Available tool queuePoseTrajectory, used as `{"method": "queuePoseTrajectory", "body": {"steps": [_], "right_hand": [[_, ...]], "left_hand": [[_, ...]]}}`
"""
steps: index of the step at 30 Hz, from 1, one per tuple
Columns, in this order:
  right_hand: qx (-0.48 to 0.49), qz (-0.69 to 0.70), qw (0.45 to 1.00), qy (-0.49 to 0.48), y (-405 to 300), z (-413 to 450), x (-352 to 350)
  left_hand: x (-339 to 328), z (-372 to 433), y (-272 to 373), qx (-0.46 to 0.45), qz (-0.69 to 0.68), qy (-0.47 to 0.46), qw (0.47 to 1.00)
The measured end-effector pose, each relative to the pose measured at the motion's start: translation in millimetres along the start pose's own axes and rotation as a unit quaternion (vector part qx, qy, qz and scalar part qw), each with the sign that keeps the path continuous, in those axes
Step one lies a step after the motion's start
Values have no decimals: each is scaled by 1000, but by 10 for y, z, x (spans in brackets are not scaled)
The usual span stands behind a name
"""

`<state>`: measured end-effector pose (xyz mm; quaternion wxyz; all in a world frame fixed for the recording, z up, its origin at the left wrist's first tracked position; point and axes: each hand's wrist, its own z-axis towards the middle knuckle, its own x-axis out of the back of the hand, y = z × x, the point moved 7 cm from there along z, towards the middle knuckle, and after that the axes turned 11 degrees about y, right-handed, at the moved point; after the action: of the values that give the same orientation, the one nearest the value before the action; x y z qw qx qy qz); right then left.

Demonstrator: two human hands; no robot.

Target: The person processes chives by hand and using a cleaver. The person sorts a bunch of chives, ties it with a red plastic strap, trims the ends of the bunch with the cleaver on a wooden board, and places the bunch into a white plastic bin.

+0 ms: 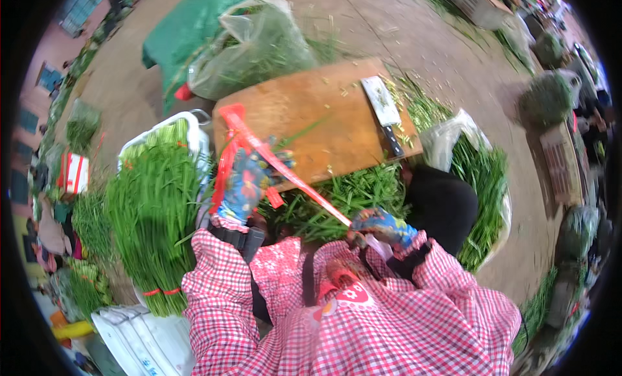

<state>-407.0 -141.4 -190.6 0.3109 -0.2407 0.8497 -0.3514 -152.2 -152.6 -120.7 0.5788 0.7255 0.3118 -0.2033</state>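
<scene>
My right hand (pixel 384 226), in a blue floral glove, pinches one end of a red plastic strip (pixel 302 183) near my lap. The strip runs taut up and left across my left hand (pixel 245 179), in a matching glove at the cutting board's near left edge. More red strips (pixel 226 164) bunch beside the left wrist. Blur hides how the left fingers close. A loose green blade (pixel 308 130) lies on the wooden board (pixel 311 103) beyond those fingers. On the board's right side rests a cleaver (pixel 381 103) with a black handle.
Left of me, a white basket (pixel 197 128) holds tied garlic chives (pixel 150 220). Cut greens (pixel 359 196) lie below the board. A plastic bag of greens (pixel 262 50) stands behind it, another (pixel 478 196) beyond my right knee (pixel 442 201). White crates (pixel 146 337) sit lower left.
</scene>
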Motion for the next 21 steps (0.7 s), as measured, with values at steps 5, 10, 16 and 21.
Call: {"method": "queuePoseTrajectory", "body": {"steps": [5,10,16,21], "right_hand": [[12,-120,991,-64,-109,18,-45],[262,-335,864,270,-612,162,670],[205,-539,622,529,-1171,410,1646],[228,-584,637,449,-1010,842,1725]], "left_hand": [[237,-7,79,-83,64,121,987],[304,-163,159,-171,123,160,964],[755,-616,270,-248,-24,279,927],[974,-1020,334,-276,-53,343,896]]}}
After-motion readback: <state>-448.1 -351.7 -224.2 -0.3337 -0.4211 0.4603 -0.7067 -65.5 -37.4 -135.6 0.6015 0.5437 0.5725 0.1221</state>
